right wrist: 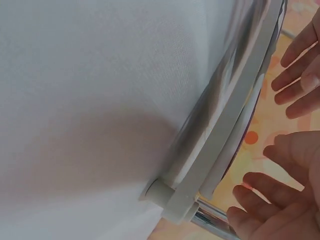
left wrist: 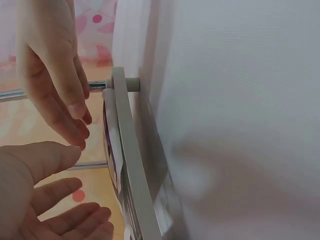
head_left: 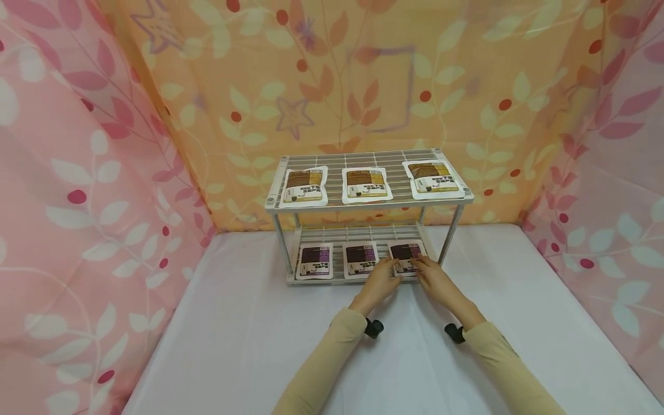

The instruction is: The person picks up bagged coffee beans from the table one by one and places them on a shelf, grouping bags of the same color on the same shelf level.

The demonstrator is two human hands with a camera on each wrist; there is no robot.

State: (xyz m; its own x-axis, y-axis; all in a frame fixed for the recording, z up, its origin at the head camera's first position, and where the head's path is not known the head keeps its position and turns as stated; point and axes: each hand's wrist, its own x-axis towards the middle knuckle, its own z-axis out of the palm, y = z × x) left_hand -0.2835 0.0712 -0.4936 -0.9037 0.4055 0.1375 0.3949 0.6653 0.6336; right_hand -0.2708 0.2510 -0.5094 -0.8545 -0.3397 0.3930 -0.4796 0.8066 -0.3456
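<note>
A white pouch with a dark purple label (head_left: pixel 407 250) lies at the right end of the lower shelf (head_left: pixel 339 282). Both hands are over its near part, covering some of it. My left hand (head_left: pixel 381 280) is at its left side, my right hand (head_left: pixel 437 281) at its right. In the left wrist view, the fingers of both hands are loosely bent, with a gap between them and the pouch (left wrist: pixel 113 145). The right wrist view also shows relaxed fingers, holding nothing, just above the pouch (right wrist: pixel 235 145).
Two more purple pouches, one in the middle (head_left: pixel 361 259) and one at left (head_left: pixel 314 261), share the lower shelf. Three brown-yellow pouches lie on the upper shelf (head_left: pixel 332 206). Metal posts (head_left: pixel 450 235) join the shelves. The rack stands on a white-covered table (head_left: pixel 228 334) before patterned curtains (head_left: pixel 249 69).
</note>
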